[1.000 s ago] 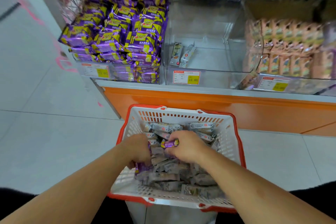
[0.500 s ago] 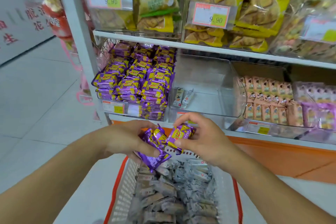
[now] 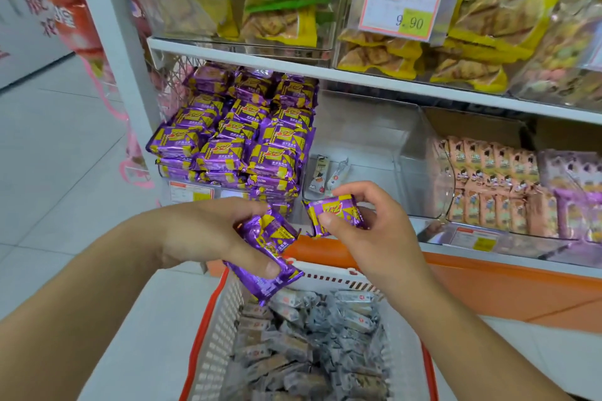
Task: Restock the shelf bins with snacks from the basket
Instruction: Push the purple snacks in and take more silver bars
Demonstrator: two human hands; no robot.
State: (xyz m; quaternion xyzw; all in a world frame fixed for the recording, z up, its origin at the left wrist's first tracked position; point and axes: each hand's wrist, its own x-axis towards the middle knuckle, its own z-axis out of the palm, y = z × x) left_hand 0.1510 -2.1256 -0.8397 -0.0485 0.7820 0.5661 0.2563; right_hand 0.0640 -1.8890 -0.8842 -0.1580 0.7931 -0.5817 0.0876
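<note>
My left hand (image 3: 208, 234) grips a couple of purple snack packs (image 3: 267, 254) above the basket's far rim. My right hand (image 3: 368, 231) pinches one purple snack pack (image 3: 335, 215) just in front of the shelf edge. Below them the white basket with a red rim (image 3: 215, 329) holds several grey-wrapped snacks (image 3: 309, 342). On the shelf, the left clear bin (image 3: 195, 192) is stacked high with purple packs (image 3: 241, 137). The middle clear bin (image 3: 404, 153) holds only two small grey packs (image 3: 329, 174).
A bin of pink and peach packs (image 3: 495, 182) sits to the right. The upper shelf (image 3: 325, 72) carries yellow and green bags with 9.90 price tags. An orange base panel (image 3: 488, 290) runs under the lower shelf. White floor tiles spread to the left.
Both hands came up out of the basket with purple packs and now hold them slightly apart near the shelf. The view has tilted up toward the shelves.
</note>
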